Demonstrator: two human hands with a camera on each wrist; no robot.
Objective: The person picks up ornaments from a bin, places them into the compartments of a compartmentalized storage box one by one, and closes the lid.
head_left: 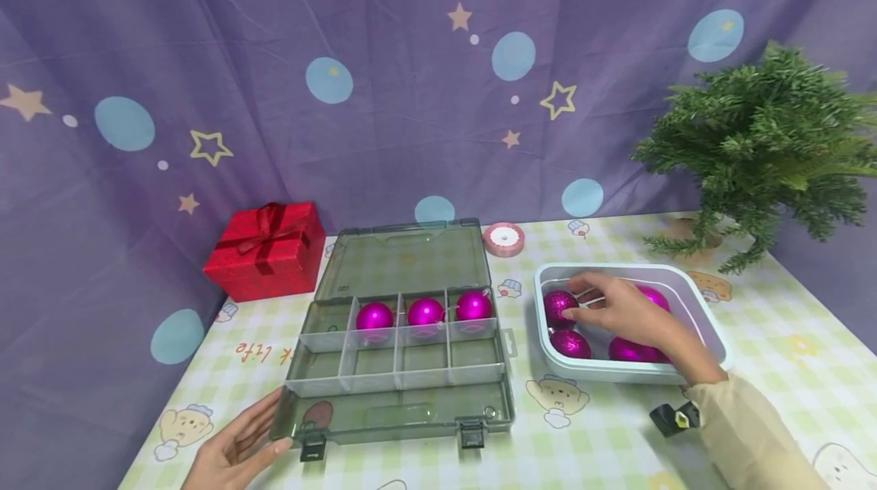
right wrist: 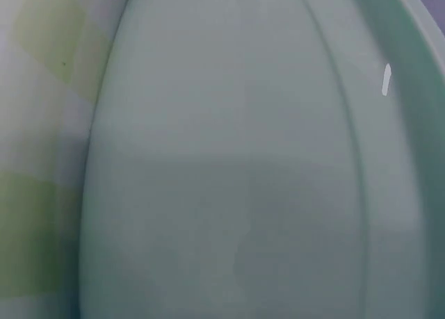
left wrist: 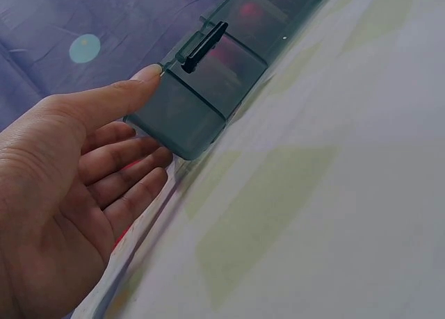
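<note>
Right grip [head_left: 620,311] parted and empty, glittery magenta bauble [head_left: 557,310] at its fingertips in pale-blue tub [head_left: 617,371], left grip [head_left: 236,446] relaxed, touching clear-grey organiser box [head_left: 371,363]

I saw a narrow lane between the case [head_left: 404,414] and the tub [head_left: 617,373], with the ribbon [head_left: 505,239] at its far end; tub walls surrounded the right hand [head_left: 626,311].

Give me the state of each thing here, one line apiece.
Case: open, latches undone
Bin: uncovered
Balls: three in separate case compartments, others in bin
Left hand: touching case corner
Right hand: fingers inside bin, grip unclear
Gift: closed, bow tied
Roll: lying flat
Tree: no ornaments visible
</note>
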